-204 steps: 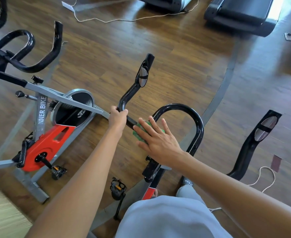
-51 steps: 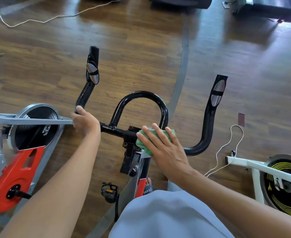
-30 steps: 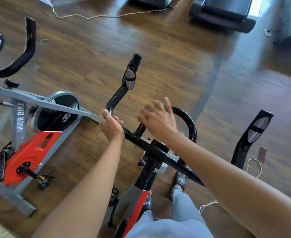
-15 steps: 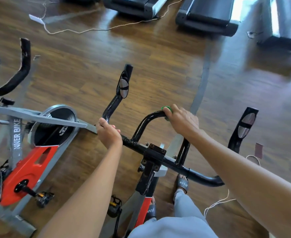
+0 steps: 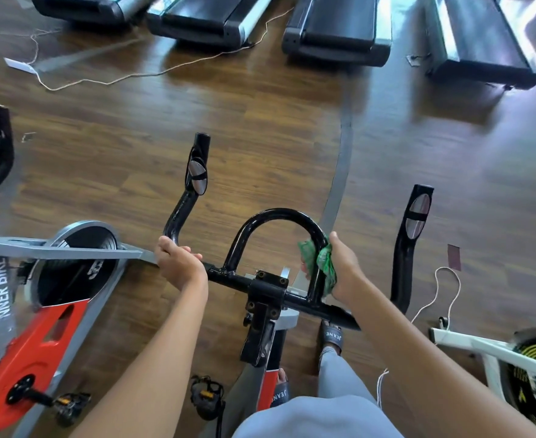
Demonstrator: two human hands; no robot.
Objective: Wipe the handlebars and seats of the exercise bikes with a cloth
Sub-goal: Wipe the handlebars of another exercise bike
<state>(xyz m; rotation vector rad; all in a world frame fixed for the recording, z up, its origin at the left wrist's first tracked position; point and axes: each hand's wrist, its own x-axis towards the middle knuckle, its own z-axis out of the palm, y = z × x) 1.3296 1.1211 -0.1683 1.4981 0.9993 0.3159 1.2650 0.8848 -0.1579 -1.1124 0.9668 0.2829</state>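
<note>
Plainly mid-wipe, the green cloth sat wrapped on the right leg of the handlebar loop, the right hand curled round it, while left of the loop the left hand gripped the bar, so the next stroke seemingly called for sliding downward.

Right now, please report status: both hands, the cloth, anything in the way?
Left hand grips the handlebar at its left bend. Right hand holds green cloth round the centre loop, right side. White cable on floor, right.
</note>
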